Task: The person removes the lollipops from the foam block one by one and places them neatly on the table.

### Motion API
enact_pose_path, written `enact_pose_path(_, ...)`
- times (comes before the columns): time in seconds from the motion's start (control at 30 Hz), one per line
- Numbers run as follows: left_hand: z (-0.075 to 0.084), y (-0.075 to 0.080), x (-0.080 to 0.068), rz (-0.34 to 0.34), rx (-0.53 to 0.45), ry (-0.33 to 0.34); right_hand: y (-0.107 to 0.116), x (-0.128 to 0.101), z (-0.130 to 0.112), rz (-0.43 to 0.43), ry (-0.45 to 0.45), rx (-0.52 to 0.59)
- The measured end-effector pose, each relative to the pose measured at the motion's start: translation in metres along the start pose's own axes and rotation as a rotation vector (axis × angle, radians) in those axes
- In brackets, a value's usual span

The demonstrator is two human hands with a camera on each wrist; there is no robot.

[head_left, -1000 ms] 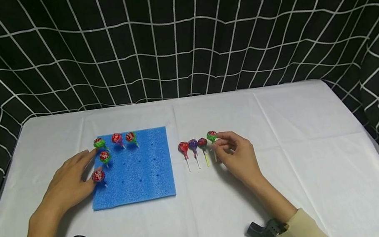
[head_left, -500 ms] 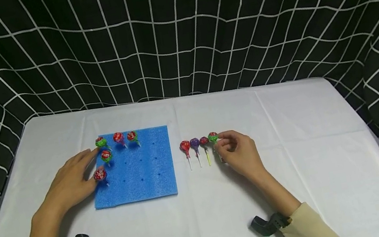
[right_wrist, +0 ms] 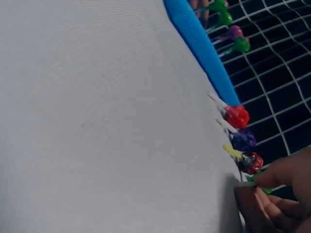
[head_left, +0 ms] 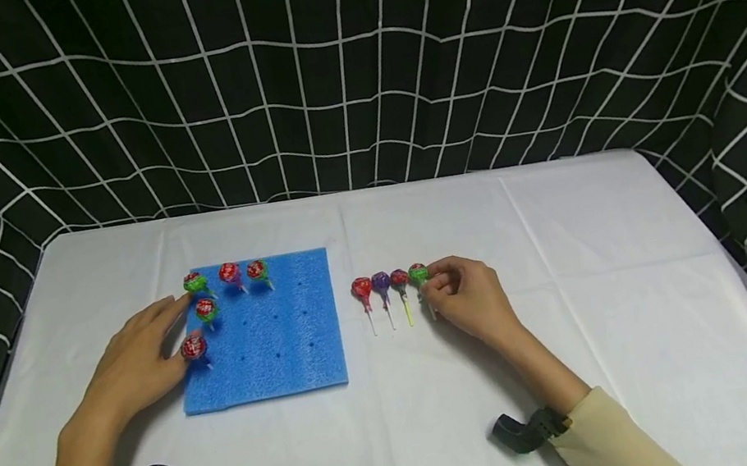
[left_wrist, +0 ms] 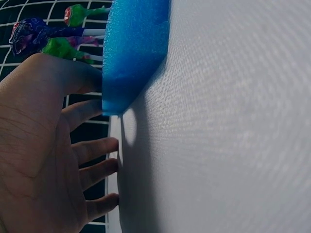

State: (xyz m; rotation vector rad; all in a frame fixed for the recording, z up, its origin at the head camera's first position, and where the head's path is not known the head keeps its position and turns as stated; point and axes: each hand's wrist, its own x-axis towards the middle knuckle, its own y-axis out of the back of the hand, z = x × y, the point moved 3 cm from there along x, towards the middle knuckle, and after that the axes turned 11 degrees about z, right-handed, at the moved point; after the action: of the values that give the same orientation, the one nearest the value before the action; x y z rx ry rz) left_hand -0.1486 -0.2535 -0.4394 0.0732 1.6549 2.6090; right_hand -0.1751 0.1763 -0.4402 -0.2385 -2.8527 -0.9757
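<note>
In the head view, my left hand (head_left: 137, 360) rests at the left edge of a blue foam board (head_left: 296, 371), fingers spread and loosely bent. Several wrapped lollipops stand upright in the board, among them a red one (head_left: 194, 347) beside the left thumb. My right hand (head_left: 470, 295) pinches a green-and-red lollipop (head_left: 417, 273) between thumb and fingers, at the right end of a row on the cloth. Beside it lie a dark red lollipop (head_left: 400, 279) with a yellow stick, a purple lollipop (head_left: 381, 282) and a red lollipop (head_left: 362, 289). My right fingers partly hide the green lollipop's stick.
A white cloth (head_left: 622, 322) covers the table. Small holes dot the foam board in rows. Black fabric with white grid lines (head_left: 345, 71) hangs behind the table and along both sides.
The green lollipop in my right hand has shifted slightly toward me, its stick now tilted, its head close to the dark red one. My left hand has stayed by the board.
</note>
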Motion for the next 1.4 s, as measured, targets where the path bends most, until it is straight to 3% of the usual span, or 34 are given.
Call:
enact_pose_path(0.4, -0.002, 0.000, -0.001, 0.007, 0.004, -0.002, -0.002, 0.002, -0.004, -0.049, -0.016, -0.042)
enact_pose_path(0.93, -0.002, 0.000, -0.002, 0.022, -0.001, 0.002, 0.001, -0.001, -0.011, -0.057, 0.036, -0.144)
enact_pose_path(1.4, -0.003, 0.000, -0.001, 0.028, 0.001, -0.001, 0.002, -0.007, -0.032, 0.025, 0.134, -0.003)
